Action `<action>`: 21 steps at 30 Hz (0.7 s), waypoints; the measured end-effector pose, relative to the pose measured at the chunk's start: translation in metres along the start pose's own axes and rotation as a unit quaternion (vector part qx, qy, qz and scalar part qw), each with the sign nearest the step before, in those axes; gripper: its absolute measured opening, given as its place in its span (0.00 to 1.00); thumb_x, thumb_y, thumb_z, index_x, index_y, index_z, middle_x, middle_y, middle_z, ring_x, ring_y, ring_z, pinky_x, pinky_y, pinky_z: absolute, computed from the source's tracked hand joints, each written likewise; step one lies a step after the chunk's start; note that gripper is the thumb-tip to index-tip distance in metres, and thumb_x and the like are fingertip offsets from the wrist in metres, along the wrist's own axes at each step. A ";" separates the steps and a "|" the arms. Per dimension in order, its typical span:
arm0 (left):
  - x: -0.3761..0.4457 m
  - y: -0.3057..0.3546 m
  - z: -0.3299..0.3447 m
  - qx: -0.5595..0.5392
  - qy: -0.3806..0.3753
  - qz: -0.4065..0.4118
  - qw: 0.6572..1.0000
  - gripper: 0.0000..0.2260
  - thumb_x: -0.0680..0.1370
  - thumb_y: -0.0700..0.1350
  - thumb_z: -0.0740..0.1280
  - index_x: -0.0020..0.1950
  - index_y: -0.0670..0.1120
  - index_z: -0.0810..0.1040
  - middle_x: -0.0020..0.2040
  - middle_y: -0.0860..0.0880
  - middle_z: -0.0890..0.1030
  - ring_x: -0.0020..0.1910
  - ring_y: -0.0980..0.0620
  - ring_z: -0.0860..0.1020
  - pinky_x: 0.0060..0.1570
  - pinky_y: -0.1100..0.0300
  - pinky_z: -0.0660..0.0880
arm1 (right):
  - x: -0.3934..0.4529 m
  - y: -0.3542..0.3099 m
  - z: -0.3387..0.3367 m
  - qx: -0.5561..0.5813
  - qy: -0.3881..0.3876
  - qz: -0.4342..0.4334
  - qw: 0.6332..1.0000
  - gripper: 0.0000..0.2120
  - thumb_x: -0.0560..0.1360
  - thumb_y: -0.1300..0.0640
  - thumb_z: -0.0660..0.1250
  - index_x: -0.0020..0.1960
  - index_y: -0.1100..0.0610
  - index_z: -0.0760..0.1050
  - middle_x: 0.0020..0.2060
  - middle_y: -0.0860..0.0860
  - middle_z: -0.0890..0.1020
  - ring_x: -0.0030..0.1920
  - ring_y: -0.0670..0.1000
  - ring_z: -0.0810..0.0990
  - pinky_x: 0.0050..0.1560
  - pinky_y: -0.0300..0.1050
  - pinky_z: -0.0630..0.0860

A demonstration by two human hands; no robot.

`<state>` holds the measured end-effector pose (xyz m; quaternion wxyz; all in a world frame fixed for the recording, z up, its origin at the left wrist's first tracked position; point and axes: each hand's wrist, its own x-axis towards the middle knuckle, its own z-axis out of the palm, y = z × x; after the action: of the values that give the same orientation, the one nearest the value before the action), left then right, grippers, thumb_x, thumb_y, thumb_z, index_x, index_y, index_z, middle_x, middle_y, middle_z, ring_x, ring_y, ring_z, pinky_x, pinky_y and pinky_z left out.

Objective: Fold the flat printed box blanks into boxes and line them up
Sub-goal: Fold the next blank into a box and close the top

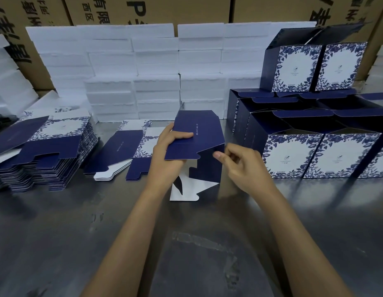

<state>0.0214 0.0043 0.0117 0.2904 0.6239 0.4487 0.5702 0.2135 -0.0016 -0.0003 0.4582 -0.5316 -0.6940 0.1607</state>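
Head view shows the steel table (pixel 57 243) under me, white foam blocks (pixel 156 71) walled along its back, folded boxes (pixel 293 155) lined up at right and a tall stack of blanks (pixel 42 151) at left. At centre my left hand (pixel 167 151) is closed on the half-opened box blank (pixel 199 133), thumb on top. My right hand (pixel 240 166), fingers curled, pinches its near right edge.
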 end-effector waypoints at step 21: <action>0.000 0.006 -0.017 0.070 -0.233 -0.075 0.967 0.56 0.65 0.44 0.84 0.79 0.67 0.50 0.80 0.62 0.52 0.76 0.65 0.59 0.72 0.61 0.67 | -0.004 -0.019 -0.001 0.213 -0.030 0.046 0.976 0.18 0.77 0.57 0.73 0.66 0.47 0.77 0.73 0.39 0.69 0.74 0.40 0.67 0.73 0.47 0.69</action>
<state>0.0064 -0.0006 0.0201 0.3843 0.7227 0.4534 0.3528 0.2034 -0.0127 0.0118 0.5315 -0.4482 -0.6323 0.3417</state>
